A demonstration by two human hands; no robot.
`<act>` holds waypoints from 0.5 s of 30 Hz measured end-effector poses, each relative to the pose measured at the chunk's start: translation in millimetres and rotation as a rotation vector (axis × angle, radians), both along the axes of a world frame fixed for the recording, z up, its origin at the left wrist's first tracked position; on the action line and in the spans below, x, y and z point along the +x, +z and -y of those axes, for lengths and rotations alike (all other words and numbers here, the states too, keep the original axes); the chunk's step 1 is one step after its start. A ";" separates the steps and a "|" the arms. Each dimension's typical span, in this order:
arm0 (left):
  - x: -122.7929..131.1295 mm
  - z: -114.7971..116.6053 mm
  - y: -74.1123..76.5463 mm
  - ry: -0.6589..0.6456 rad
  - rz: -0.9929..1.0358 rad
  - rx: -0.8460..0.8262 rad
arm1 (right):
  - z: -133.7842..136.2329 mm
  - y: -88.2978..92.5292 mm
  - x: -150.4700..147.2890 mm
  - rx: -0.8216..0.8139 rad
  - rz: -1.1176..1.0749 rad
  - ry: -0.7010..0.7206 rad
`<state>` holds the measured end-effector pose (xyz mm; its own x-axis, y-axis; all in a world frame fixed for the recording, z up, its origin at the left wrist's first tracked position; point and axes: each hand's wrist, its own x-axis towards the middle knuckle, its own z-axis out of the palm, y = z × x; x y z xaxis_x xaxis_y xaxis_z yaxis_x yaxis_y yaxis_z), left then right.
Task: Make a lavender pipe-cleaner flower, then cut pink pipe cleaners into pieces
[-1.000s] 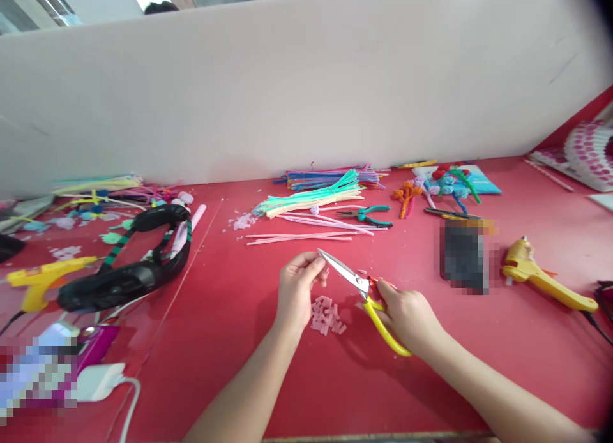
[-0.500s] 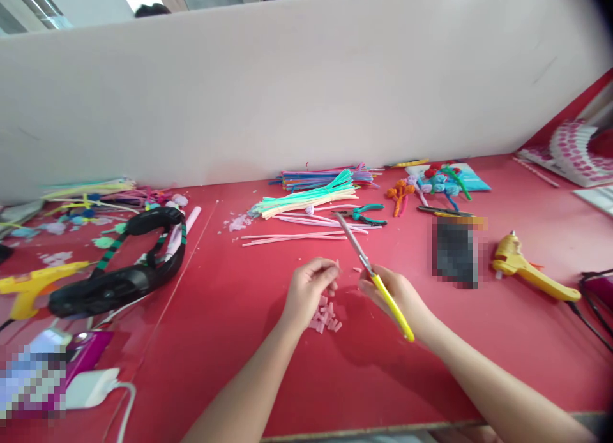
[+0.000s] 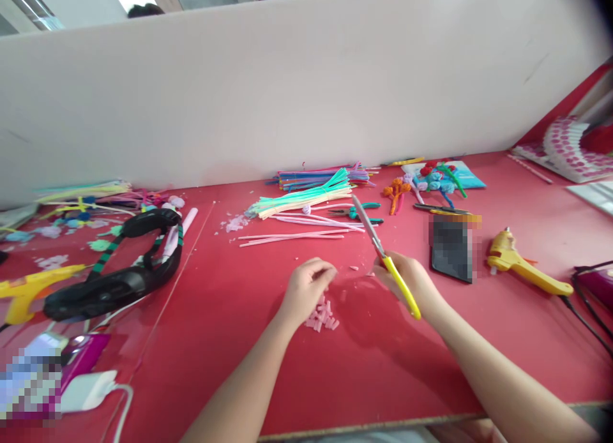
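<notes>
Scissors (image 3: 400,283) with yellow handles are gripped in my right hand (image 3: 407,280), their blades pointing up and away to the left. Just left of them, my left hand (image 3: 309,288) has its thumb and fingers brought together in a pinch. Whatever it may hold between the fingertips is too small or hidden to make out. Below its fingers lies a little heap of short pink pieces (image 3: 322,316), partly covered by the hand. A loose pink piece (image 3: 354,268) rests on the red table (image 3: 364,379) between the two hands.
Pink pipe cleaners (image 3: 292,237), a mint and cream bundle (image 3: 306,197) and teal-handled pliers (image 3: 366,212) lie beyond my hands. A dark phone-like slab (image 3: 450,248) and yellow glue gun (image 3: 527,264) are right. A black headset-like device (image 3: 115,283) lies left.
My right hand has moved the scissors a little to the right, away from my left hand. The small pink piece seen at my left fingertips before no longer shows there.
</notes>
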<state>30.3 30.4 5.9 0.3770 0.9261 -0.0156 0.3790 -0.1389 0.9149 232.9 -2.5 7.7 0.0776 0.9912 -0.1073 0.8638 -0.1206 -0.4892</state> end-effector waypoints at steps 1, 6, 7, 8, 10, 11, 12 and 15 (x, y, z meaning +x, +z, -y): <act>-4.9 -5.0 -1.6 0.037 -0.040 0.036 | -3.1 -2.6 3.0 0.001 0.056 -0.005; -21.7 -21.0 -12.4 0.141 -0.257 0.199 | -10.2 -15.5 7.5 -0.018 0.259 0.016; -22.0 -21.4 -14.7 0.145 -0.302 0.229 | -10.1 -16.9 7.7 -0.023 0.282 0.023; -21.1 -20.8 -17.0 0.148 -0.346 0.258 | -9.8 -17.8 8.2 -0.027 0.301 0.025; -15.8 -17.8 -21.5 0.160 -0.430 0.320 | -8.7 -18.1 10.3 -0.028 0.329 0.014; -12.0 -16.1 -23.7 0.171 -0.471 0.350 | -8.0 -17.7 11.7 -0.028 0.337 0.005; -8.0 -14.6 -25.9 0.182 -0.510 0.378 | -7.2 -17.1 13.2 -0.029 0.342 -0.003; -0.8 -14.8 -32.2 0.224 -0.617 0.431 | -5.3 -15.1 16.5 -0.032 0.341 -0.021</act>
